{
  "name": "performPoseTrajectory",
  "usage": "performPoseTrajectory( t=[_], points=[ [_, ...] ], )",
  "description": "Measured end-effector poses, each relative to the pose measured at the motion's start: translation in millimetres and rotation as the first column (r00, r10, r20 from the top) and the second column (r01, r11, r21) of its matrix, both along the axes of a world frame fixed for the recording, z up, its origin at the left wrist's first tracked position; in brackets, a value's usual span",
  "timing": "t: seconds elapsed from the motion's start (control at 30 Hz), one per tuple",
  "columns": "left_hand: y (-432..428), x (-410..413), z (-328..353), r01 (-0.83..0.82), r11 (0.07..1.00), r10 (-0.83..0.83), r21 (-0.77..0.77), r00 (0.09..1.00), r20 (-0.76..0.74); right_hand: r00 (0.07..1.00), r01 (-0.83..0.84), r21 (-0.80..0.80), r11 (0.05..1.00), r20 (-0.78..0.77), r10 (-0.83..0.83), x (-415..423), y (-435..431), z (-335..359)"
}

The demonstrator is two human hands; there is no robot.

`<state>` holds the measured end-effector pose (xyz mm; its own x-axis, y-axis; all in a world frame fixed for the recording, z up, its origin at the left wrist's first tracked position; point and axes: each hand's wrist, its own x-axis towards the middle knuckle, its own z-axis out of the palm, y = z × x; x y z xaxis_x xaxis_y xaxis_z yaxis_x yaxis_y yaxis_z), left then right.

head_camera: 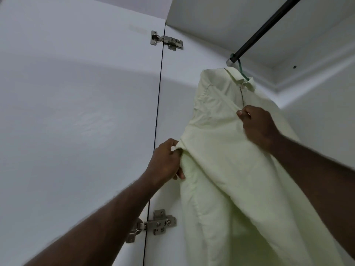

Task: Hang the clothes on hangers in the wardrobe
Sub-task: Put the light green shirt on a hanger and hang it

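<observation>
Pale green shirt [221, 150] hangs on a green hanger [242, 72] hooked over the dark wardrobe rail [269, 25], close to the rail's left end. My right hand [257, 125] pinches the shirt's front placket below the collar, fingers curled on the cloth. My left hand [167, 162] grips a fold at the shirt's left edge, lower down. Open wardrobe door [76, 112] stands to the left, with two metal hinges [166, 40] on the side panel.
</observation>
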<state>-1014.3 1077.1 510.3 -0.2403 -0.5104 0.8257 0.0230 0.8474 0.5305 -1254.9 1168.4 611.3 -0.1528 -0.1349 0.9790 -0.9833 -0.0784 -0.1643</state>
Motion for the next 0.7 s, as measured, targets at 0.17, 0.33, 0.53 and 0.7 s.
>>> performPoseTrajectory(
  t=[0.17,0.33,0.53,0.7],
  points=[
    [-8.6,24.6,8.9,-0.084,0.996,0.082,-0.044,0.996,-0.038,0.981,-0.156,-0.049,0.987,0.107,0.161,16.5,-17.3,-16.9],
    [-14.2,31.5,11.9,-0.444,0.812,0.483,-0.379,0.876,0.006,0.979,-0.203,-0.074,0.976,0.001,0.203,28.4,-25.3,-24.8],
    [-20.7,32.8,19.6,-0.448,0.843,0.416,-0.297,0.894,-0.166,0.995,-0.090,-0.020,0.996,0.051,0.091,30.4,-25.7,-5.3],
    [-13.6,30.3,24.0,-0.285,0.949,0.249,-0.138,0.941,-0.229,0.907,-0.336,-0.060,0.940,0.249,0.340,43.7,-29.6,-2.8]
  ],
)
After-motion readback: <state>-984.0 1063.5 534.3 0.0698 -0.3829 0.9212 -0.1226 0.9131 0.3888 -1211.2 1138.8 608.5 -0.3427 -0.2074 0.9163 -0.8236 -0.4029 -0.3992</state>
